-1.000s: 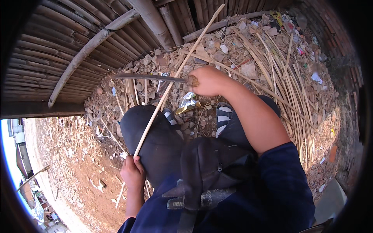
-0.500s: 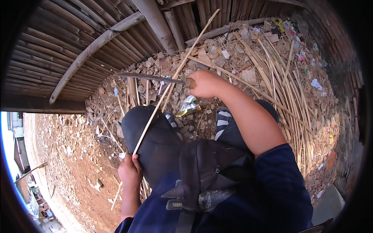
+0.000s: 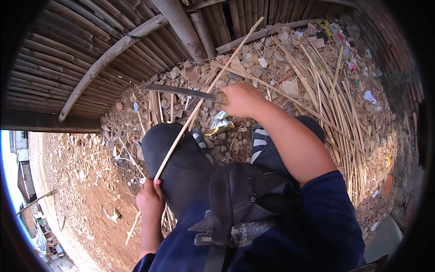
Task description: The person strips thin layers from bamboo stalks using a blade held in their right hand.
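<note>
A long pale bamboo strip (image 3: 186, 123) slants across my left knee, from low on the left up toward the bamboo wall. My left hand (image 3: 151, 198) is closed around its lower part, beside the knee. In my right hand (image 3: 240, 99) is the short handle of a machete, gripped in a fist. The machete's dark blade (image 3: 176, 90) points left and crosses the strip, close against it; whether the edge bites into it I cannot tell. Beneath my right hand a crumpled silver and yellow wrapper (image 3: 220, 124) lies on the ground between my feet.
Many split bamboo strips (image 3: 337, 109) lie heaped on the right, over rubble and litter. A bamboo wall (image 3: 81, 50) with poles rises at the front and left. A brick wall (image 3: 385, 54) borders the right. More thin strips stick out by my left knee.
The bamboo strip has shifted slightly, its upper end now a little lower and farther right. The machete blade has tilted a little. Both hands keep their grip.
</note>
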Motion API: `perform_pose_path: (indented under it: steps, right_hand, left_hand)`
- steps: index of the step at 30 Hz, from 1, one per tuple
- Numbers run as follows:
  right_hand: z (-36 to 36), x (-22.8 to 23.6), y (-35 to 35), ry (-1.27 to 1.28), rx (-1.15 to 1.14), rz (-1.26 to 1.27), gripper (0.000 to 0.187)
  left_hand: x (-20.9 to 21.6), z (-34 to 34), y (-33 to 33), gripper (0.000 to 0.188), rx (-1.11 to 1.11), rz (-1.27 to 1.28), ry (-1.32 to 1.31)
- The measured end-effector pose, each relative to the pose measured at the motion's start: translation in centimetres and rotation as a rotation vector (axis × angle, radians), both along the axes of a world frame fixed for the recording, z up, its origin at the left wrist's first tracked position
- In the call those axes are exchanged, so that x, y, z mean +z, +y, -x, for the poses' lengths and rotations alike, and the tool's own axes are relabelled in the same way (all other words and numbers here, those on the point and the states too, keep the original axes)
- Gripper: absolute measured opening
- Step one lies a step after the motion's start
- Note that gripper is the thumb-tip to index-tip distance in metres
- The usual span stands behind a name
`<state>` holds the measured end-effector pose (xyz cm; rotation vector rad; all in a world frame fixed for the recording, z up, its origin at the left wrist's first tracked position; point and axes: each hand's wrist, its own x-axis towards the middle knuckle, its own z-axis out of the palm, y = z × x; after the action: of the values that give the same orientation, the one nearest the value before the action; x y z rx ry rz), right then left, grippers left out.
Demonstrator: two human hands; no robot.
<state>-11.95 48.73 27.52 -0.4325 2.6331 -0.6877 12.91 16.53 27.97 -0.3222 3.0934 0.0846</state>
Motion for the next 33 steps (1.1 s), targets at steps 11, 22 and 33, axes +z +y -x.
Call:
perform_pose_path:
  steps: [11,22,33]
  right_hand:
    - [1.2,-1.2,1.0,0.017,-0.090,0.081,0.039]
    - [2.2,-2.4,3.3,0.067,-0.175,0.062,0.044]
    - [3.5,-2.4,5.7,0.057,-0.212,-0.054,0.039]
  left_hand:
    - [-0.4,0.2,-0.2,0.035,-0.016,-0.032,0.017]
    - [-0.6,0.3,-0.5,0.033,-0.052,-0.058,0.087]
    - [-1.1,0.2,-0.7,0.031,-0.066,-0.051,0.144]
